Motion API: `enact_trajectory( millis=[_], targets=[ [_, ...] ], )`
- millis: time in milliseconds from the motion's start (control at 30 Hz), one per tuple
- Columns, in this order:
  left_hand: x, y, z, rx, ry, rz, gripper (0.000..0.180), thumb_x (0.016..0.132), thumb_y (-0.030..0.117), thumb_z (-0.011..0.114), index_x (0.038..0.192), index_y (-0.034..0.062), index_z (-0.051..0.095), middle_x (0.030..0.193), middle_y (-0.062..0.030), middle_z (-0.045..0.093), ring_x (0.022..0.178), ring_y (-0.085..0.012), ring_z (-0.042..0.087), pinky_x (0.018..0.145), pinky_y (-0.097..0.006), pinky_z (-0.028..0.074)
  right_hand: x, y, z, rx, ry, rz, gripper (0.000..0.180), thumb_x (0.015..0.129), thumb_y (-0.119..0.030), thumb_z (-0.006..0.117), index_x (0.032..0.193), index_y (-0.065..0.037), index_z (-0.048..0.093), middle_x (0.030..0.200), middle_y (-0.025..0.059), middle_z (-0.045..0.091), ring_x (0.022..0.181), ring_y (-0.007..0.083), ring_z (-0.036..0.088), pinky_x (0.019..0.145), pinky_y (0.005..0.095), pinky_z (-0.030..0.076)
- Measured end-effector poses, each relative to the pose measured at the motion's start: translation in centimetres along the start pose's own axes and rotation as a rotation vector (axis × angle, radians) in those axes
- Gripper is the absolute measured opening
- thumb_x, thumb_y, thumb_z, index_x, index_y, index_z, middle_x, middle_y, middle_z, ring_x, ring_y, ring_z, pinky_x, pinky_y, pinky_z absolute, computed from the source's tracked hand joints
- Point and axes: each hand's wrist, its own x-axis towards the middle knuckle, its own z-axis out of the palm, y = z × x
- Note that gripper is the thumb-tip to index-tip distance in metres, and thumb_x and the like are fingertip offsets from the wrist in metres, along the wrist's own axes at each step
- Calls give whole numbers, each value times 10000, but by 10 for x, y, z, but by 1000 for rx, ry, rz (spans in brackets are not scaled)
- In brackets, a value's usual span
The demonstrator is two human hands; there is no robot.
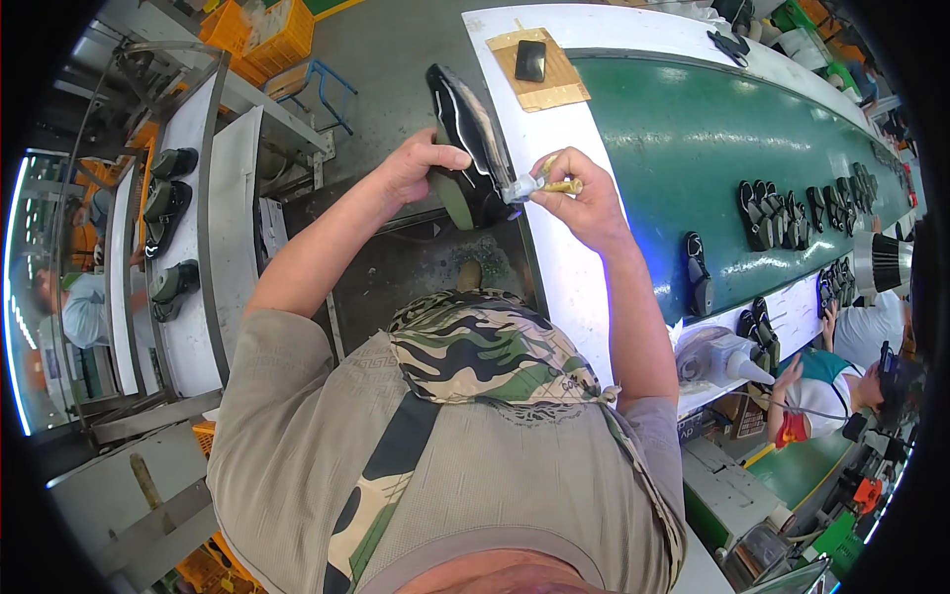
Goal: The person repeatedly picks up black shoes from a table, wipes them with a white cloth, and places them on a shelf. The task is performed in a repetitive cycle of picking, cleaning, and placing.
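Observation:
My left hand (418, 170) grips a black shoe (463, 111) by its side, thumb over the edge. The shoe is tilted, with a pale, glossy strip along its length and a green patch low on it. In my right hand (586, 203), pinched between thumb and fingers, is a small tool with a yellowish handle (566, 186) and a whitish, wrapped-looking head. That head meets the shoe's near right end, beside the white table edge (564, 252). The exact kind of tool is unclear.
A green conveyor belt (643, 129) carries several dark sandals (767, 213). Cardboard (554, 91) bears a black phone-like object (530, 61). A clear squeeze bottle (717, 356) lies at right, near co-workers. Left, a rack (188, 342) holds dark shoes (168, 213).

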Motion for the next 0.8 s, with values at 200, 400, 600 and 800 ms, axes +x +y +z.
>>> enact_trajectory(
  millis=[200,400,600,800],
  targets=[
    [2,-11,2,-265,-28,107,558,709,120,703,1220,-4,518,1117,-145,641,1026,-271,639,982,-417,489,-13,32,-5,257,285,28,227,780,25,723,829,-52,515,927,76,598,848,120,556,761,270,468],
    [1,-24,1,-385,59,194,457,740,51,653,1182,2,546,1099,-133,648,1010,-282,644,968,-422,496,-10,46,13,521,504,116,231,775,54,720,842,-50,525,870,38,566,763,93,547,682,247,477],
    [-8,-15,20,-22,170,439,459,717,83,700,1142,0,549,1056,-83,633,986,-194,611,911,-336,479,-15,63,18,481,639,200,214,770,80,688,860,-34,531,820,41,567,723,112,556,643,259,485],
    [-14,-10,17,315,333,584,581,709,67,763,1220,-29,505,1102,-92,626,1019,-174,594,936,-324,462,-1,65,30,512,665,235,189,793,64,661,872,-39,523,792,48,576,664,123,564,584,264,496]
  ],
)
